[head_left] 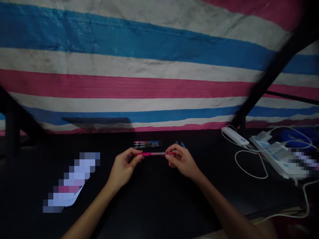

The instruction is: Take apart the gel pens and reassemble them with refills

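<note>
My forearms (88,210) come in nearest the camera, over the black table (159,202). Left hand (125,167) pinches the red pen (158,153) by its pink grip; right hand (183,161) pinches the other end, so it's level between my fingers. More pens (147,144) lie just beyond; power strip (267,151) well off to the right of them. Step in hand looks like two-handed handling of one pen. Next move probably calls for a steady hold at both ends.
</note>
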Tool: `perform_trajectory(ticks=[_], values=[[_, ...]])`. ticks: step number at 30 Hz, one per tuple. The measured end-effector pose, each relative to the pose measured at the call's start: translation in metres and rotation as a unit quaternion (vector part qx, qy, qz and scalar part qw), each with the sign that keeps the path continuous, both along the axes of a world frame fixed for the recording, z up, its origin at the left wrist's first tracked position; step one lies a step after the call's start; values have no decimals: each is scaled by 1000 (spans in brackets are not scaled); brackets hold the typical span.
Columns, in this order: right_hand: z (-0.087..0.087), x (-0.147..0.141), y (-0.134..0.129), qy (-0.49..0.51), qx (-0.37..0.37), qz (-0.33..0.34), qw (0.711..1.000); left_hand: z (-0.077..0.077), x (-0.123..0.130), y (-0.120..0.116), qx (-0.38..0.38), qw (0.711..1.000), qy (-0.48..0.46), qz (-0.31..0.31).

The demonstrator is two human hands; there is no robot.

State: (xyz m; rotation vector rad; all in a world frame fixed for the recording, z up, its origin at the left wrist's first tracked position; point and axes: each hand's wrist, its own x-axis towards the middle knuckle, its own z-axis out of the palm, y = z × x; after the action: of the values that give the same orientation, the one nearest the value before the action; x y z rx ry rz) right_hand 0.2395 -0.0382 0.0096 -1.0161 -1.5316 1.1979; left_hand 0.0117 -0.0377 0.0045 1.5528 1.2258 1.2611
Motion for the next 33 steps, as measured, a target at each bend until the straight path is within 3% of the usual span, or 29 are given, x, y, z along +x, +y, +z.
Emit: perform_trajectory(ticks=[3, 8, 10, 14, 16, 20, 24, 27, 30, 33], values=[[0, 0, 0, -33, 8, -6, 999, 2, -1, 1, -16, 999, -31, -21], [5, 1, -3, -129, 138, -49, 981, 1, -4, 3, -41, 996, -63, -37], [4, 2, -2, -111, 103, -33, 988, -2, -3, 2, -27, 998, -38, -33], [0, 4, 3, 12, -69, 14, 997, -4, 1, -4, 55, 998, 34, 11], [-1, 4, 5, 53, -90, 16, 994, -2, 2, -7, 65, 997, 42, 12], [1, 4, 5, 85, -36, -15, 996, 5, 3, -6, -18, 997, 4, -75], [3, 3, 3, 101, 31, -29, 994, 4, 3, -4, -139, 974, -48, -174], [3, 3, 2, 115, 63, -40, 991, 1, 5, -5, -186, 958, -20, -218], [-2, 3, 4, 110, 64, -54, 990, 0, 7, -7, -127, 971, 57, -194], [-9, 1, 8, 124, -2, -96, 988, 0, 9, -10, 15, 977, 183, -110]])
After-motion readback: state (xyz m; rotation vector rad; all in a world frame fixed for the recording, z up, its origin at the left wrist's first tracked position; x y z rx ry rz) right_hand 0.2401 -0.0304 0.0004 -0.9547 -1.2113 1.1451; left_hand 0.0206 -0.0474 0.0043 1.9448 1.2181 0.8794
